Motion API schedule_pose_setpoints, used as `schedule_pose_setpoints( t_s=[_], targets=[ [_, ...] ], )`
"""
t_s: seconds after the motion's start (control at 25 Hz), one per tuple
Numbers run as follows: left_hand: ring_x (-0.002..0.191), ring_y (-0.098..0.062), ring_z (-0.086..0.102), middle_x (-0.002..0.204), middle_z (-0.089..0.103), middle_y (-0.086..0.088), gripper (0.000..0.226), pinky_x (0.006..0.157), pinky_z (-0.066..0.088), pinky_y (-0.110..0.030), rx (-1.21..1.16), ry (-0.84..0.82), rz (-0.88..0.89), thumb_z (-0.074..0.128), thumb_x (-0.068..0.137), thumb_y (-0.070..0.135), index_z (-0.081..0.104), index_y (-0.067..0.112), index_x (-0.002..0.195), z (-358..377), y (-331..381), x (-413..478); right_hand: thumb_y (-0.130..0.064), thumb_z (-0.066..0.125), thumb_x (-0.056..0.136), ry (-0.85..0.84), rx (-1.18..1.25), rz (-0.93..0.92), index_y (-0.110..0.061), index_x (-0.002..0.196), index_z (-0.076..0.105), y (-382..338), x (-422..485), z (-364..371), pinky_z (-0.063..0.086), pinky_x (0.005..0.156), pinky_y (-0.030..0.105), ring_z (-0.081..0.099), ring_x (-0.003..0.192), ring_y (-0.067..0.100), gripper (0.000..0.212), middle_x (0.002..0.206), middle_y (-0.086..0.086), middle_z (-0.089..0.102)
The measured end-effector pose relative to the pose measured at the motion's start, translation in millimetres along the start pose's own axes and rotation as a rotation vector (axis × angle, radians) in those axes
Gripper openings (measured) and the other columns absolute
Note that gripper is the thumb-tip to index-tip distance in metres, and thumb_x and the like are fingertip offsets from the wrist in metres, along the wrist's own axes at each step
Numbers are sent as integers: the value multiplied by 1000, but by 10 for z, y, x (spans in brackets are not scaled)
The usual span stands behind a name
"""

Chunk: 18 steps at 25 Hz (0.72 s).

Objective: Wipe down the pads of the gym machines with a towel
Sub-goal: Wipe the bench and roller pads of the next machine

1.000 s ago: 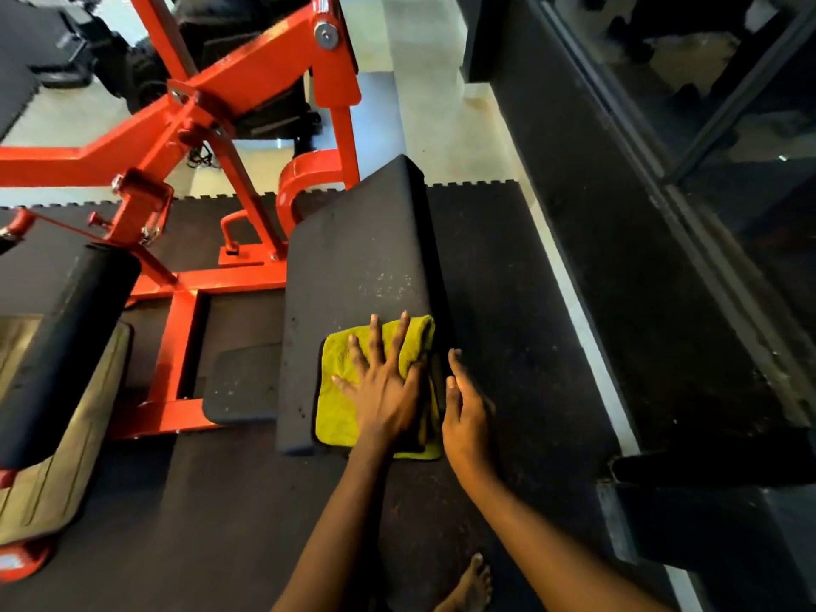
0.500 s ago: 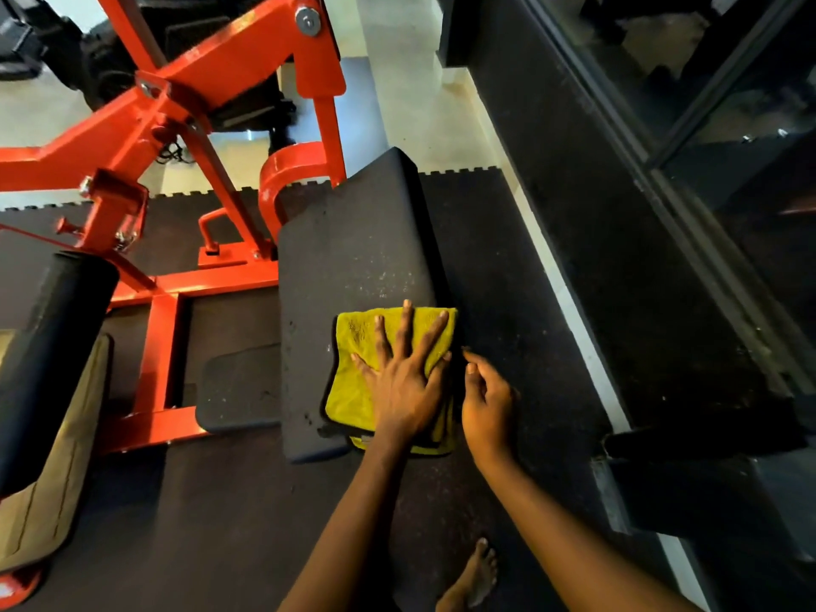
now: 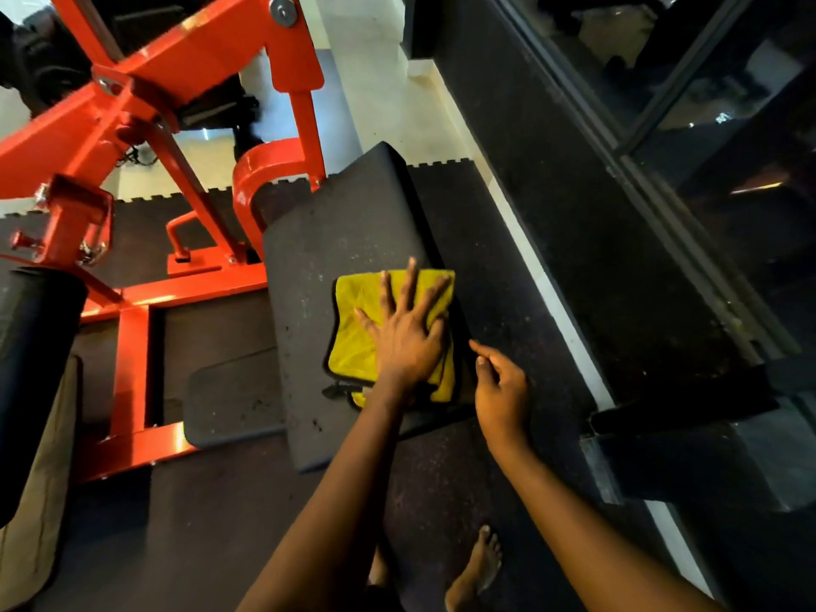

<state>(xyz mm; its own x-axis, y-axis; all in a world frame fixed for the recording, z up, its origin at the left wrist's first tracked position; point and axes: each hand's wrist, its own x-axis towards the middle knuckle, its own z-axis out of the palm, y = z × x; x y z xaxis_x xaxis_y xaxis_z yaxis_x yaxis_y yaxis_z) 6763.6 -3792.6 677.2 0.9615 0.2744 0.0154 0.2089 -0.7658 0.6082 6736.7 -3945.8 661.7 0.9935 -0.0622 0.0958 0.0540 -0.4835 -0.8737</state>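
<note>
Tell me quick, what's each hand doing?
Left hand: open, pressing the folded yellow cloth towel onto the black rectangular pad.
Right hand: open, loosely curled, holding nothing.

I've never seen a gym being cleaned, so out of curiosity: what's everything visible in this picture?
large pad: one, black, sloping, centre
towel: one, yellow, folded, on the large pad's near right part
small pad: one, black, low, left of the large pad
roller pad: one, black, far left
machine frame: one, orange-red, upper left
floor mat: one, black speckled, under the machine
glass wall: one, dark, right side
foot: one, bare, bottom centre
left hand: flat, fingers spread, pressing the towel
right hand: relaxed, beside the large pad's right edge, holding nothing
</note>
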Motion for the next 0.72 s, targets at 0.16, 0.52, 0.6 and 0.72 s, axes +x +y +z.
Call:
schedule_pose_setpoints(
  t_s=[0.16, 0.52, 0.6, 0.72],
  targets=[
    [152, -18, -20, 165, -8, 21, 58, 107, -4, -77, 4, -21, 32, 40, 95, 47, 20, 60, 148, 86, -49, -329, 5, 60, 93, 58, -45, 53, -4, 108, 77, -124, 29, 58, 38, 82, -4, 68, 99, 17, 25, 108, 11, 76],
    [153, -25, -10, 166, 3, 15, 50, 104, 2, -81, -99, 39, -146, 44, 99, 39, 33, 54, 146, -192, -118, 1033, -17, 60, 94, 131, -152, 22, -15, 104, 77, -168, 21, 128, 54, 77, 26, 72, 88, 18, 20, 97, 3, 77],
    [153, -23, -11, 166, 1, 16, 53, 106, -2, -81, -96, 27, -113, 42, 98, 43, 29, 54, 148, -182, -130, 889, -20, 58, 93, 114, -144, 34, -16, 110, 77, -193, 115, 152, 54, 79, 28, 72, 92, 20, 26, 101, 4, 77],
    [152, -18, -18, 165, -8, 20, 61, 107, -9, -76, -74, -23, -31, 37, 94, 46, 18, 57, 150, -60, -164, 303, -20, 52, 93, 54, -116, 18, -9, 119, 73, -307, 428, 276, 42, 93, 9, 69, 107, 26, 36, 117, 11, 74]
  ],
)
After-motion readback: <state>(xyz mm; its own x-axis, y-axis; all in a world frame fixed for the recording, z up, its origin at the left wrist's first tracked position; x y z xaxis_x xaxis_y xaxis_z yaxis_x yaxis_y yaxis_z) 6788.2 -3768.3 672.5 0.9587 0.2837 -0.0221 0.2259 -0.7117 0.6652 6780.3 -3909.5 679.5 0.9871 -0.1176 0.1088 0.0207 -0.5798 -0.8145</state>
